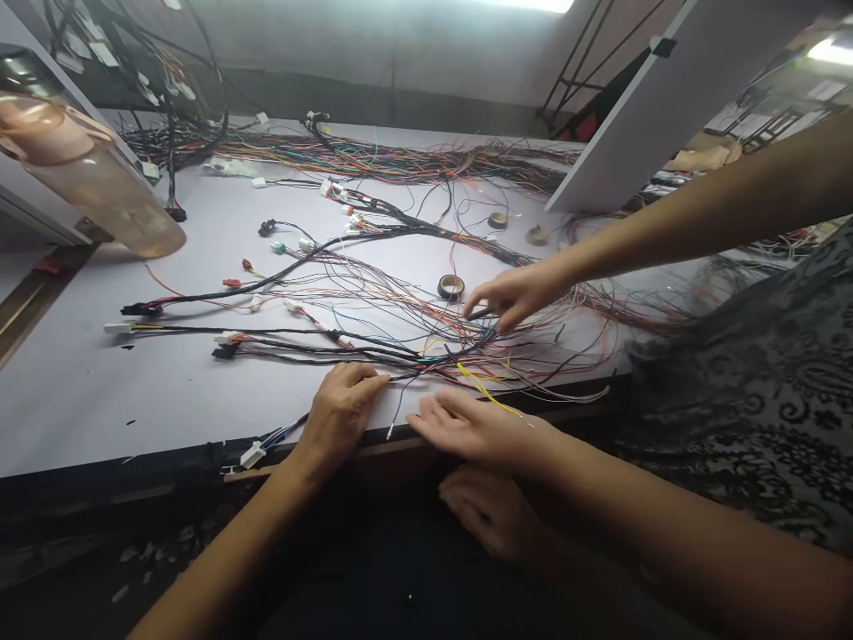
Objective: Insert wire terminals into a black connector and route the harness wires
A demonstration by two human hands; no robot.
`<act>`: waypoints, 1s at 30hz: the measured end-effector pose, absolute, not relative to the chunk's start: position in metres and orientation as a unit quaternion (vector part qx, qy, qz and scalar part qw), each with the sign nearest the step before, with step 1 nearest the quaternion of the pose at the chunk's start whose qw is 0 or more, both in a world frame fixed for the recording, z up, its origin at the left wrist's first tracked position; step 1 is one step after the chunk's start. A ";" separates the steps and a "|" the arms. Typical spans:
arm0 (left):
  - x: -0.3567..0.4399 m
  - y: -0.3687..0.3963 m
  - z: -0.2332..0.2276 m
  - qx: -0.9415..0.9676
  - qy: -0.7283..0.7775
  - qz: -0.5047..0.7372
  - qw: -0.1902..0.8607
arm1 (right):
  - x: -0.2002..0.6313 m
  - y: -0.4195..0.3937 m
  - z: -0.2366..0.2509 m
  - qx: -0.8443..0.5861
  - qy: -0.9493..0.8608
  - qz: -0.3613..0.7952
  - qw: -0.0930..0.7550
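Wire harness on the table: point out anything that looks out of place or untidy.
The loose wires sprawl in a tangle instead of lying bundled like the taped branches. One white connector hangs over the table edge beside the left hand. No damage shows.

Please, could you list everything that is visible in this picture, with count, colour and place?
table: one, pale grey, across the middle
wires: many, mixed colours, spread over the table
connectors: several, white, black, red, at wire ends on the left
tape rolls: three, dark and tan, centre and behind
white panel: one, leaning at upper right
lamp: one, clear, upper left
co-worker's hand: one, reaching in from the right onto the wires
patterned sleeve: one, black and grey, right
left hand: pinching a wire at the table's front edge
right hand: flat, open, by a yellow wire
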State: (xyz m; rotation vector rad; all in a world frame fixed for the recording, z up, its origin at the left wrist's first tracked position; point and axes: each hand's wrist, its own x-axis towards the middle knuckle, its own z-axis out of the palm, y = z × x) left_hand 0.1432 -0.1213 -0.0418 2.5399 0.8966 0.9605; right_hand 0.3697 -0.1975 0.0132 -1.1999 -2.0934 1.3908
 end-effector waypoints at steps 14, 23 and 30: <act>0.168 -0.120 -0.036 0.889 0.294 0.317 0.153 | 0.370 -0.285 -0.028 -0.584 -0.658 0.221 0.421; 0.178 -0.115 -0.040 0.884 0.299 0.314 0.177 | 0.395 -0.269 0.003 -0.606 -0.682 0.110 0.393; 0.178 -0.113 -0.044 0.881 0.283 0.338 0.172 | 0.427 -0.205 0.005 -0.565 -0.793 0.017 0.228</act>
